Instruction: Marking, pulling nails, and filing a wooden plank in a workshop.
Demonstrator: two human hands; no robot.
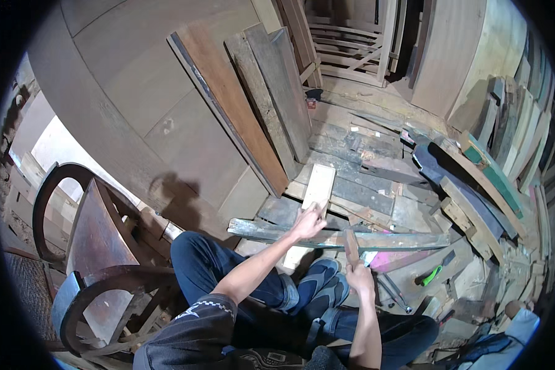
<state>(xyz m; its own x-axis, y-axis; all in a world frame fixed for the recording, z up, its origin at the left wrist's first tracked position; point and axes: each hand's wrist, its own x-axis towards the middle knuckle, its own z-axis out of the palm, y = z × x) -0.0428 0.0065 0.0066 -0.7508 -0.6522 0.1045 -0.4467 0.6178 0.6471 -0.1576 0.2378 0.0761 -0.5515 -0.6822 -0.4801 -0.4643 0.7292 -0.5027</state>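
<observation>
A pale wooden board lies across a long weathered beam in front of my feet. My left hand is on the board above the beam, its fingers curled in a pinch; whatever they hold is too small or hidden to make out. To the right, my right hand is closed round the lower end of a short brown wooden bar, which stands up from the fist near the beam. My shoes are just below the beam, between my bent knees.
Tall planks lean against a large panel at the left. A curved-arm wooden chair stands by my left knee. A green-handled tool and pincers lie at the right. Curved wooden pieces are piled beyond them.
</observation>
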